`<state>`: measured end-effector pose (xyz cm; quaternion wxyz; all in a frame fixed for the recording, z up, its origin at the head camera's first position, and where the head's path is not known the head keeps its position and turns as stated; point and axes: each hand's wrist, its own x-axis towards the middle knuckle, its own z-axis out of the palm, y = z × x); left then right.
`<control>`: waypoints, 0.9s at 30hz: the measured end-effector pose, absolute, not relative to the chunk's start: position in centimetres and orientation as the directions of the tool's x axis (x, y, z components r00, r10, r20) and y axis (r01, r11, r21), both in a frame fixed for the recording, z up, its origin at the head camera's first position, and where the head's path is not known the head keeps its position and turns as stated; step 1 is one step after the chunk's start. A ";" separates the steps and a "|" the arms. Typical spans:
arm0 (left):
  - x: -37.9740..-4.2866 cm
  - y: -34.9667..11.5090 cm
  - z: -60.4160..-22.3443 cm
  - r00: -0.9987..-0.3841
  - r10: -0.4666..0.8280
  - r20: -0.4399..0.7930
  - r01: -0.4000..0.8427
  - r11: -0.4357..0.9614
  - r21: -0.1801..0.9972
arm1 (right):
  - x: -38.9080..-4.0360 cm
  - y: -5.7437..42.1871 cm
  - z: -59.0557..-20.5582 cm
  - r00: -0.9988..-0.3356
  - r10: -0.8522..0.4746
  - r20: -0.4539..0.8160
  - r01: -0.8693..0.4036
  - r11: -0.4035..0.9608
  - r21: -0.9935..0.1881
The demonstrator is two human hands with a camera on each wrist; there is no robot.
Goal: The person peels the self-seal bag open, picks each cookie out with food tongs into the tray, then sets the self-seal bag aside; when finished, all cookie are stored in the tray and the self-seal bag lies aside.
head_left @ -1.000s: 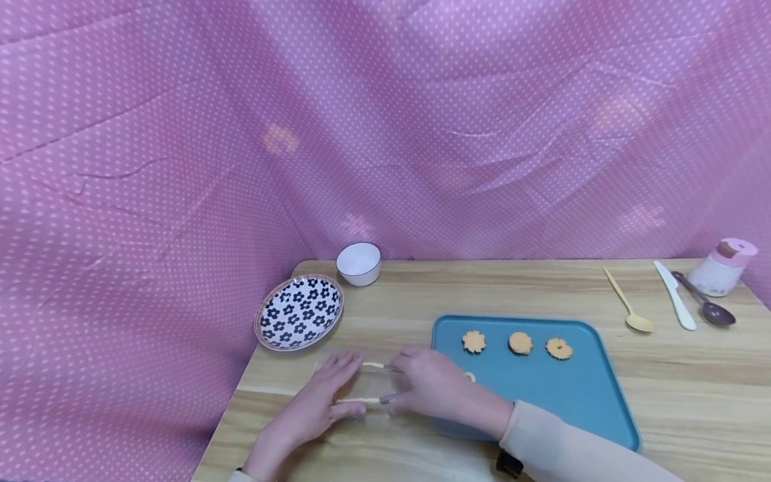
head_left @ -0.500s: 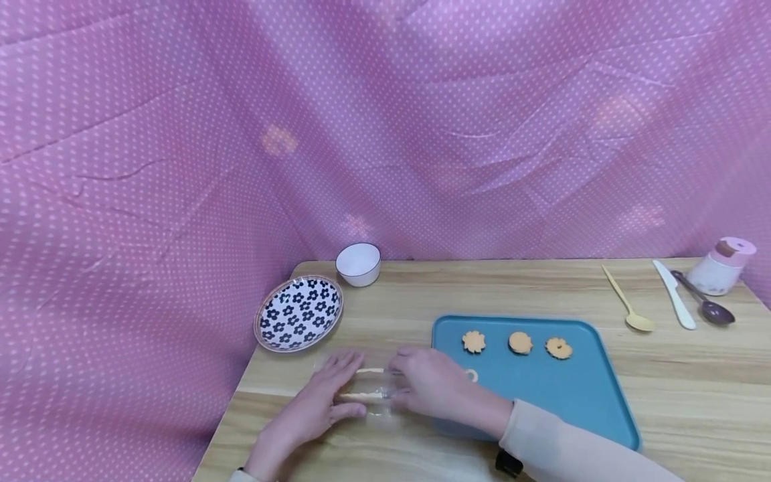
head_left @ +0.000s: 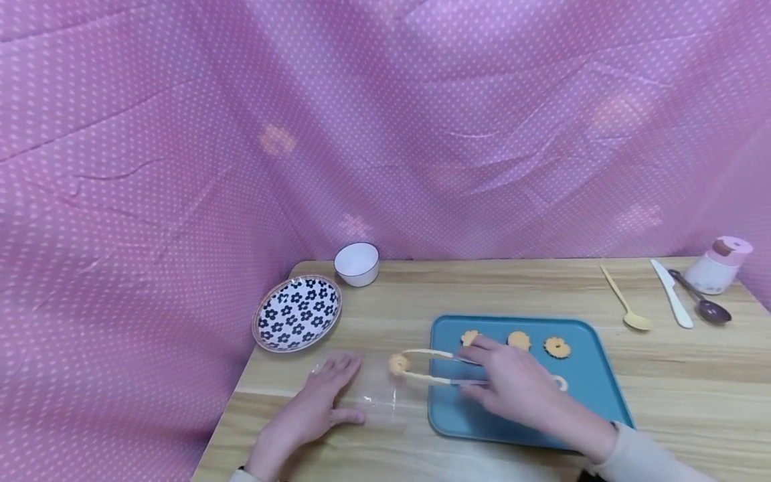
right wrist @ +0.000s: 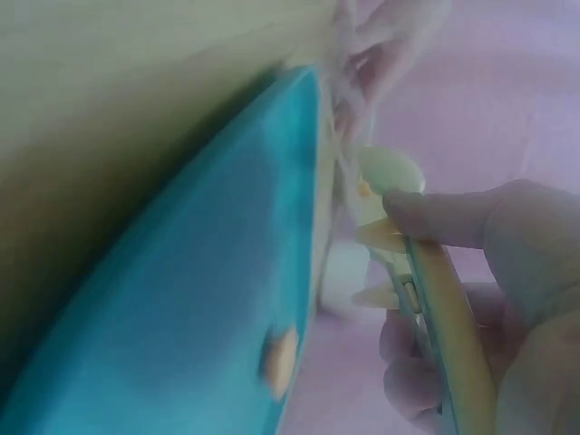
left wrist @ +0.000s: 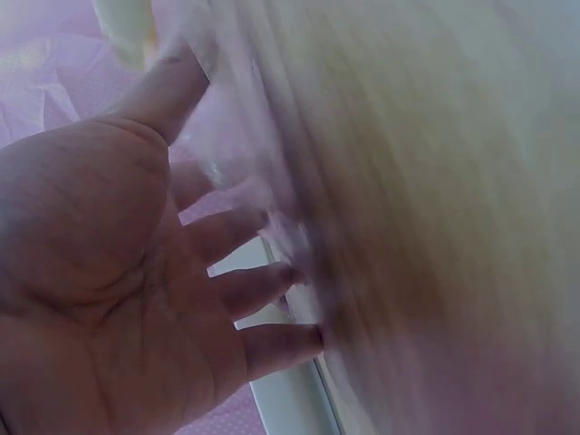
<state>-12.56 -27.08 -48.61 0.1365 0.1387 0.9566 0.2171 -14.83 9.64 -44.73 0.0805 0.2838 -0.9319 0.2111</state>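
My right hand [head_left: 518, 385] grips a pair of tongs [head_left: 426, 379] with pale tips, held level over the left part of the blue tray [head_left: 530, 435]. Between the tips sits a round cookie [head_left: 398, 364], left of the tray's edge. A pale ring at the tongs' rear end shows beyond the hand. My left hand [head_left: 316, 402] lies with its fingers spread against a piece of clear plastic [head_left: 379, 402], whether bag or box I cannot tell. Its straight fingers touch the plastic in the left wrist view. Blur hides detail in both wrist views.
Several cookies line the tray's back, among them a flower-shaped cookie [head_left: 557, 347]. A flower-patterned plate [head_left: 297, 313] and a white bowl [head_left: 357, 264] stand back left. A yellow spoon [head_left: 636, 322], a pale knife [head_left: 673, 298], a dark spoon [head_left: 714, 311] and a pink-topped bottle [head_left: 719, 268] are at right.
My right hand has moved right, drawing the tongs away from the clear plastic by my left hand. The cookie now shows between the tips. My left hand has stayed in place.
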 end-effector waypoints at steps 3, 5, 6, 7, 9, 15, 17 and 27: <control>-12.7 -26.9 -48.6 -0.924 0.316 -0.215 0.198 0.877 0.438 | -13.9 12.8 -44.9 -0.852 -0.452 0.264 -0.520 0.790 -0.325; -12.7 -26.8 -48.5 -0.924 0.311 -0.220 0.195 0.882 0.429 | -13.3 14.6 -45.1 -0.868 -0.428 0.251 -0.491 0.814 -0.309; -12.8 -26.7 -48.5 -0.924 0.312 -0.220 0.197 0.884 0.424 | -13.0 15.5 -45.2 -0.878 -0.416 0.236 -0.474 0.827 -0.304; -12.8 -26.7 -48.6 -0.924 0.313 -0.221 0.201 0.887 0.417 | -12.7 16.2 -45.3 -0.885 -0.409 0.222 -0.461 0.835 -0.300; -12.8 -26.5 -48.6 -0.923 0.315 -0.221 0.208 0.891 0.403 | -12.3 17.5 -45.5 -0.895 -0.400 0.196 -0.443 0.844 -0.303; -12.7 -26.3 -48.6 -0.931 0.294 -0.218 0.202 0.910 0.363 | -11.9 19.2 -46.2 -0.906 -0.390 0.164 -0.423 0.850 -0.315; -12.7 -26.2 -48.5 -0.933 0.284 -0.223 0.191 0.912 0.363 | -11.8 19.3 -46.4 -0.910 -0.384 0.154 -0.414 0.854 -0.316; -12.8 -25.9 -48.4 -0.936 0.271 -0.227 0.178 0.917 0.357 | -11.4 20.6 -45.6 -0.935 -0.266 0.233 -0.341 0.855 -0.390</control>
